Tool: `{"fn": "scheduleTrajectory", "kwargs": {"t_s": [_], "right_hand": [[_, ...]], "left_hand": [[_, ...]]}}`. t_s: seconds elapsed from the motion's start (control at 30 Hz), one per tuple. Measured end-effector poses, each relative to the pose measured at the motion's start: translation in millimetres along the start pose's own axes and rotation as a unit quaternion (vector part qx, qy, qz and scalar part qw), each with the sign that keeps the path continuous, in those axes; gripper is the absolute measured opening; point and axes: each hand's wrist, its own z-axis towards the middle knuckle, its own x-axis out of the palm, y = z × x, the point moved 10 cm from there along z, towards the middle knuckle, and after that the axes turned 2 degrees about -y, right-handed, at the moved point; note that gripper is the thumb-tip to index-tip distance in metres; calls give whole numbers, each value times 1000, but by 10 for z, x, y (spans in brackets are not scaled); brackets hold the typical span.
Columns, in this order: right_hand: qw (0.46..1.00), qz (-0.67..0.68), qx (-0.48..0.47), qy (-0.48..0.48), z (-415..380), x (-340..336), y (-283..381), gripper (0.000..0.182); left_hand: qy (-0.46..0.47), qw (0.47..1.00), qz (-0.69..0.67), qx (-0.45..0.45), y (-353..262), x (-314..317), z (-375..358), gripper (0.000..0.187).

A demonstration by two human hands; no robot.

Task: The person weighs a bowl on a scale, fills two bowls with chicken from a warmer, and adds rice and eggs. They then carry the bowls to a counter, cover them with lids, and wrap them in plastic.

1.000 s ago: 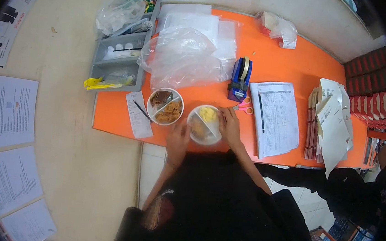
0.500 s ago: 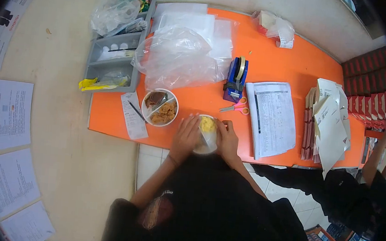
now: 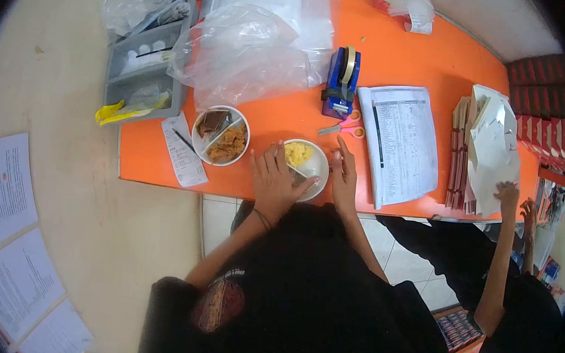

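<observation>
A round white bowl (image 3: 318,164) with a divider stands near the table's front edge, holding yellow food (image 3: 297,154) that looks like scrambled egg. Over its left rim lies my left hand (image 3: 275,184), fingers stretched and thumb reaching across the near side. My right hand (image 3: 344,182) is at the right rim, its fingers extended and apart. To the left is a second divided bowl (image 3: 249,130), with brown fried pieces (image 3: 229,143) in one part and a dark brown packet (image 3: 213,123) in another.
A receipt with a pen (image 3: 184,154), pink scissors (image 3: 349,125), a blue tape dispenser (image 3: 341,81) and a printed list (image 3: 403,147) surround the bowls. Plastic bags (image 3: 246,59) and a grey tray (image 3: 144,78) lie behind. At right, a co-worker's hand (image 3: 506,195) is by stacked cartons (image 3: 490,147).
Both my hands have loosened from around the bowl, and their fingers are now spread. More of the bowl shows. The co-worker's arms have come to the stacked cartons. The view has shifted.
</observation>
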Motion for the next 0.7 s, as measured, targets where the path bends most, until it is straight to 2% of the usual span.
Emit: {"fn": "scheduleTrajectory", "kwargs": {"t_s": [0.03,0.1,0.13,0.2,0.33,0.4,0.5,0.57,0.63,0.7], "right_hand": [[998,18,62,-8,-73,-59,-68,38],[998,3,67,21,-220,-33,-41,39],[996,-10,69,55,-258,33,-42,41],[995,3,81,56,-262,45,-74,40],[991,35,120,51,-275,58,-116,42],[994,36,95,36,-272,41,-77,41],[999,8,45,10,-256,16,-49,41],[998,6,55,-19,-312,13,-25,43],[996,-21,83,1,-405,73,-102,45],[995,-24,94,9,-466,106,-116,45]], "left_hand": [[4,1000,-2,4,-9,20,41,94],[-102,988,-105,41,-42,-154,137,83],[-99,989,-106,41,-7,-117,165,83],[7,985,-26,170,-208,141,152,65],[28,987,-85,133,-232,112,193,53],[27,989,-85,121,-217,102,222,52],[-19,990,-93,106,-193,83,239,49],[-51,992,-73,90,-234,-17,324,46],[74,996,-43,-15,-94,176,410,38],[66,996,-62,-13,-57,193,414,33]]}}
